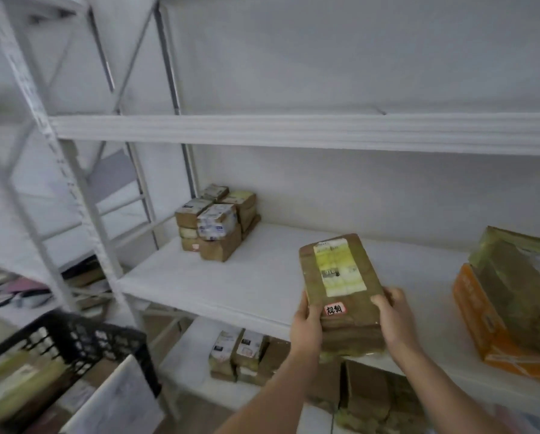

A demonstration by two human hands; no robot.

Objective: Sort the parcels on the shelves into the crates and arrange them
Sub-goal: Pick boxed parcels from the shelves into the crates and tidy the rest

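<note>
A stack of flat brown parcels, the top one with a yellowed label and a small pink sticker, sits at the front edge of the middle shelf. My left hand grips its left side, thumb on top. My right hand grips its right side in the same way. A black plastic crate stands at the lower left with parcels inside it.
A pile of small brown parcels stands at the shelf's back left. A large orange and brown parcel lies at the right. More parcels sit on the lower shelf. White rack posts rise at the left.
</note>
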